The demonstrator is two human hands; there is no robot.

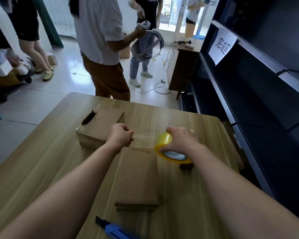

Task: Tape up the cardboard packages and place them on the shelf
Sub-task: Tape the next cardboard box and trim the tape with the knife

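Note:
A flat cardboard package [138, 176] lies on the wooden table [41, 169] just in front of me. My right hand [179, 140] grips a yellow roll of clear tape [164, 144] above the package's far right corner. My left hand [121, 135] pinches the tape's free end, and a clear strip [143, 136] stretches between the two hands. A second, thicker cardboard box [102, 125] sits further back on the left, with clear tape on its near left corner. The dark shelf unit [259, 94] stands along the right.
A blue utility knife [112, 229] lies at the table's near edge. A dark object [89, 116] rests on the far box. Several people stand beyond the table; one holds a grey headset [145, 45]. A wooden cabinet [183, 66] and floor cables lie at the back right.

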